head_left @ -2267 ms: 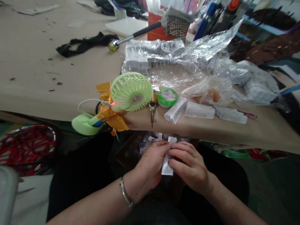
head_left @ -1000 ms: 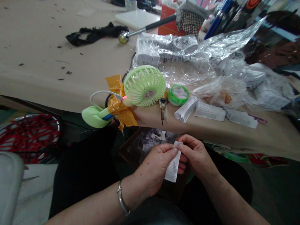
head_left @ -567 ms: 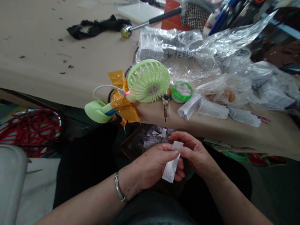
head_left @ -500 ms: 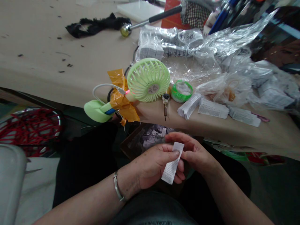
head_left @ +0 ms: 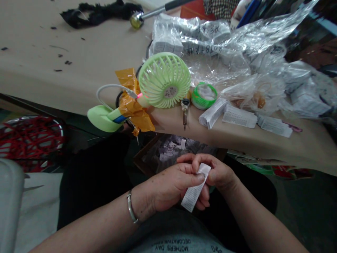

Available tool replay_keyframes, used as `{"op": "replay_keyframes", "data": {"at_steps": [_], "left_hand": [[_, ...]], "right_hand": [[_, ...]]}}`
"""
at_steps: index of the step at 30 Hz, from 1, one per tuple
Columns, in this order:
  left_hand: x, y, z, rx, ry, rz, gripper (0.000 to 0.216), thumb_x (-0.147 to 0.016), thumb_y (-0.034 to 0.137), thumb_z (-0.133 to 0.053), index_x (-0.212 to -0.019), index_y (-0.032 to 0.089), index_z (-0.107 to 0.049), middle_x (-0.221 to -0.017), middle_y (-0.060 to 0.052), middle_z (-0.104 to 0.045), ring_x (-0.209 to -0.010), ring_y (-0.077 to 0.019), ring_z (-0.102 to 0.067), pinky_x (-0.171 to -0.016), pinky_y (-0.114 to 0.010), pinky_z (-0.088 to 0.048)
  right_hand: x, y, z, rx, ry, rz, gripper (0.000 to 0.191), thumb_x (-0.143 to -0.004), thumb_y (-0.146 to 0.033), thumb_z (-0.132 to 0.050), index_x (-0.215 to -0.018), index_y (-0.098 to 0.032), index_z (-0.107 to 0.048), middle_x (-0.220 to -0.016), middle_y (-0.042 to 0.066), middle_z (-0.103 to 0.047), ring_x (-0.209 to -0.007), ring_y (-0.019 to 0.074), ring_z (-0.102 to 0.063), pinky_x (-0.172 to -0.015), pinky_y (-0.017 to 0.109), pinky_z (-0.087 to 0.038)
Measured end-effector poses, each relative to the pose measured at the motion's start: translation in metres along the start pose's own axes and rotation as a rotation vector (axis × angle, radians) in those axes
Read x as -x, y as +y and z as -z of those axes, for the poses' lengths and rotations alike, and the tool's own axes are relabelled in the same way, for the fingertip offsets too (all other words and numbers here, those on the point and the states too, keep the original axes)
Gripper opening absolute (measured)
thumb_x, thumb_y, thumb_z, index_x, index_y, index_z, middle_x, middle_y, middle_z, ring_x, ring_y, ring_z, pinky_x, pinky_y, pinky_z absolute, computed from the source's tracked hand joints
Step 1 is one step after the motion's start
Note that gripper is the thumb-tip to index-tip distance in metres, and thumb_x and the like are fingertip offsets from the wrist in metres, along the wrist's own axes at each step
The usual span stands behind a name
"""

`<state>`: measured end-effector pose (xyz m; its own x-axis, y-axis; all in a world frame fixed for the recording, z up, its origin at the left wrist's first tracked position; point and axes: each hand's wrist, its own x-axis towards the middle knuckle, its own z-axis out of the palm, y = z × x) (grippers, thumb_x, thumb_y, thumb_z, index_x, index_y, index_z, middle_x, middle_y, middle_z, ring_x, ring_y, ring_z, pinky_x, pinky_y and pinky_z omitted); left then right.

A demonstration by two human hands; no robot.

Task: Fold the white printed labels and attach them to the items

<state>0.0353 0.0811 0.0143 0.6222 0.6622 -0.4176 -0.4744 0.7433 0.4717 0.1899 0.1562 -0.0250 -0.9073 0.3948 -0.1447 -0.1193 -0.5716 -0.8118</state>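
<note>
A narrow white printed label (head_left: 193,197) is in my left hand (head_left: 172,186), the thumb lying across its upper part and the fingers behind it. It may be a small stack; the thickness is hard to tell. My right hand (head_left: 217,172) is curled in at the label's upper end, thumb and index finger pinching its edge. Both hands are over my lap, in front of the table edge. Below the table stands an open box (head_left: 143,161) full of loose paper scraps (head_left: 171,147).
On the table, a green fan (head_left: 164,80) is taped down with orange tape (head_left: 129,105). A soldering iron (head_left: 185,112) points over the edge. Beside it are a green-rimmed tin (head_left: 204,95), label stacks (head_left: 239,116) and clear plastic bags (head_left: 218,66). A red-strapped stool (head_left: 31,140) stands left.
My right fingers have closed in from above onto the label's upper end. The label has tilted slightly more. The view has shifted, so the table things sit higher.
</note>
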Motion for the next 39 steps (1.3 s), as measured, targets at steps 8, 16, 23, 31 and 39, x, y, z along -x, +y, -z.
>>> {"op": "replay_keyframes", "data": {"at_steps": [8, 16, 23, 31, 39], "left_hand": [[-0.003, -0.002, 0.005, 0.076, 0.091, -0.053, 0.026, -0.076, 0.039, -0.064, -0.07, 0.014, -0.06, -0.059, 0.0, -0.056, -0.047, -0.0093, -0.056, -0.048, -0.019, -0.044], [-0.001, 0.002, 0.006, 0.05, 0.233, -0.109, 0.017, -0.079, 0.032, -0.061, -0.079, 0.015, -0.061, -0.06, 0.0, -0.058, -0.052, -0.0109, -0.058, -0.05, -0.02, -0.043], [0.001, 0.004, 0.006, 0.038, 0.276, -0.117, 0.014, -0.079, 0.028, -0.06, -0.076, 0.014, -0.061, -0.059, 0.0, -0.058, -0.05, -0.0101, -0.057, -0.049, -0.02, -0.043], [0.005, 0.003, 0.01, 0.048, 0.277, -0.186, 0.019, -0.083, 0.032, -0.057, -0.078, 0.014, -0.06, -0.061, 0.001, -0.056, -0.05, -0.0088, -0.055, -0.048, -0.019, -0.043], [0.008, 0.01, 0.007, -0.014, 0.388, -0.314, 0.019, -0.083, 0.031, -0.054, -0.075, 0.014, -0.059, -0.059, 0.001, -0.054, -0.05, -0.0086, -0.052, -0.05, -0.019, -0.042]], "right_hand": [[0.007, -0.015, -0.01, 0.426, 0.219, 0.13, 0.045, -0.077, -0.042, -0.07, -0.117, -0.026, -0.057, -0.124, 0.009, -0.06, -0.11, 0.0233, -0.06, -0.092, 0.041, -0.05], [0.013, -0.025, -0.033, 1.486, 0.466, 0.419, 0.035, -0.088, -0.03, -0.056, -0.121, -0.021, -0.055, -0.115, 0.011, -0.061, -0.107, 0.0242, -0.059, -0.09, 0.039, -0.051], [0.005, -0.023, -0.036, 1.541, 0.447, 0.458, 0.029, -0.091, -0.029, -0.05, -0.117, -0.018, -0.056, -0.109, 0.011, -0.063, -0.102, 0.0236, -0.059, -0.086, 0.039, -0.052], [0.002, -0.017, -0.033, 1.227, 0.545, 0.351, 0.033, -0.09, -0.028, -0.051, -0.123, -0.022, -0.053, -0.106, 0.007, -0.066, -0.095, 0.0202, -0.064, -0.083, 0.033, -0.053], [-0.022, -0.019, -0.038, 0.536, 0.609, 0.166, 0.015, -0.081, -0.033, -0.065, -0.08, -0.018, -0.061, -0.061, -0.003, -0.06, -0.05, 0.0089, -0.057, -0.048, 0.018, -0.048]]}}
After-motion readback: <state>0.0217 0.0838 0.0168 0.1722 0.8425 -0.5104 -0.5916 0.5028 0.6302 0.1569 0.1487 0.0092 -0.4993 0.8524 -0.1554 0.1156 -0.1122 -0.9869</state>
